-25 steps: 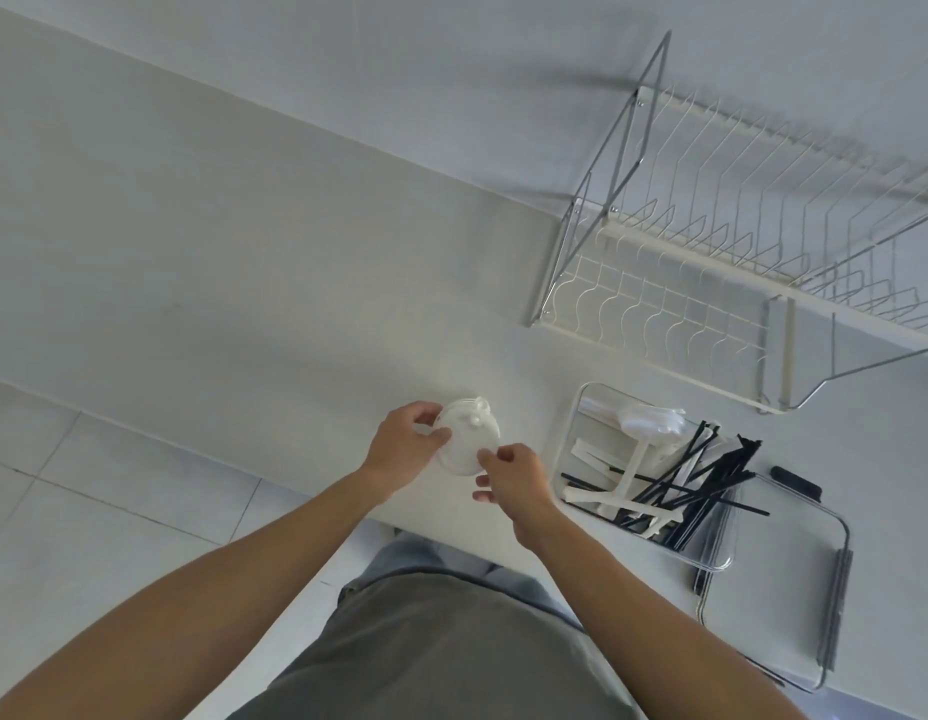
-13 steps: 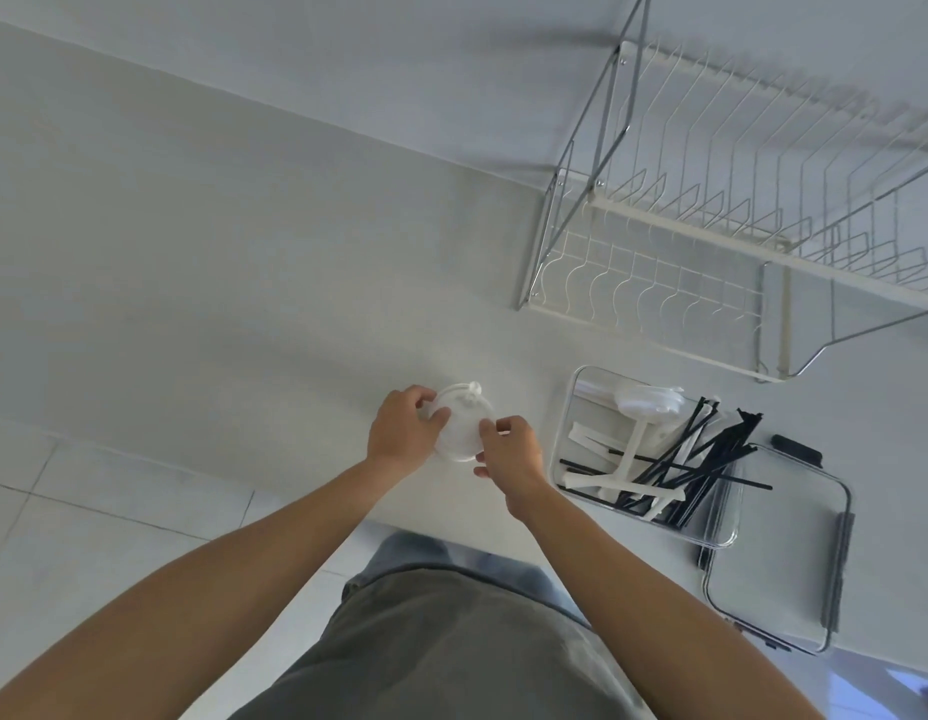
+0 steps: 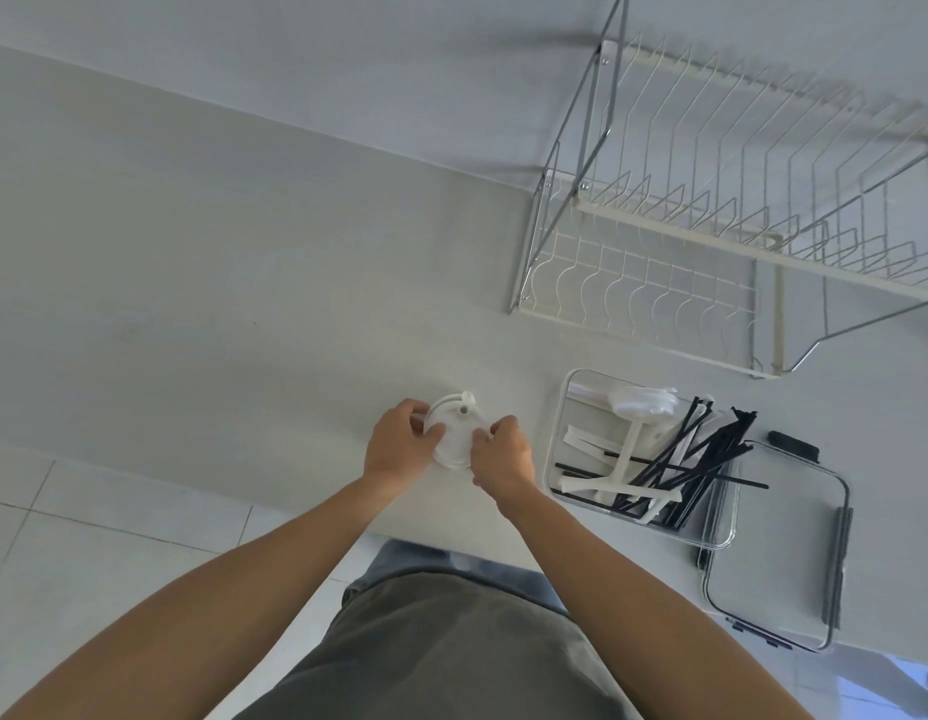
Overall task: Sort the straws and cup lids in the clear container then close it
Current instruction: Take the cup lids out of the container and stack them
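A small stack of white cup lids (image 3: 455,429) rests on the white counter near its front edge. My left hand (image 3: 399,449) grips the stack from the left and my right hand (image 3: 503,457) grips it from the right. To the right stands the clear container (image 3: 558,423), open, holding several black straws (image 3: 695,462), wrapped white straws (image 3: 589,441) and a white cup lid (image 3: 639,401). The container's clear lid (image 3: 779,563) with dark clips lies flat beside it, further right.
A white wire dish rack (image 3: 711,241) stands at the back right against the wall. The white counter (image 3: 218,304) stretches left. The counter's front edge runs just below my hands, with tiled floor beyond.
Both hands stayed on the stack of cup lids and closed in on it slightly. The camera view shifted a little; the container and its lid have not moved.
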